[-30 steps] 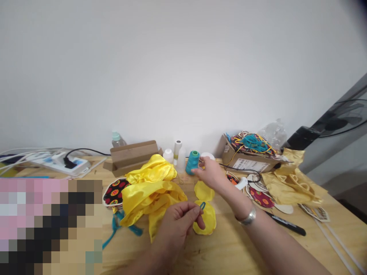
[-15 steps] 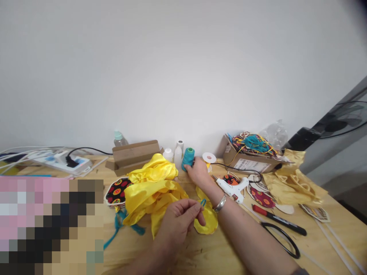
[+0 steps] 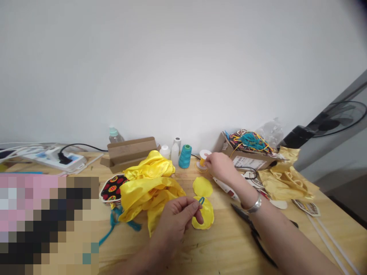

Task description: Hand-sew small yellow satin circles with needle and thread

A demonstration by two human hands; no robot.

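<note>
My left hand [image 3: 182, 217] is closed in a pinch on a small loop of teal cord [image 3: 202, 200], above two round yellow fabric pieces [image 3: 202, 187]. My right hand [image 3: 220, 165] is at a white spool of yellow cord [image 3: 203, 158], with its fingers curled against the spool's right side; part of the grip is hidden. Just left of that spool stands a cone of teal thread [image 3: 185, 156]. Beside my left hand lies a heap of shiny yellow fabric [image 3: 153, 187].
Black scissors [image 3: 248, 219] and a white glue gun [image 3: 226, 187] lie partly under my right forearm. A cardboard box [image 3: 249, 160] of cords and gold fabric [image 3: 286, 181] are at right. An open carton [image 3: 132, 152], white bottles [image 3: 174, 154] and a power strip [image 3: 67, 162] line the wall.
My right hand has left the teal thread cone and moved right to the spool of yellow cord. The cone stands in place. My left hand keeps its pinch on the teal loop.
</note>
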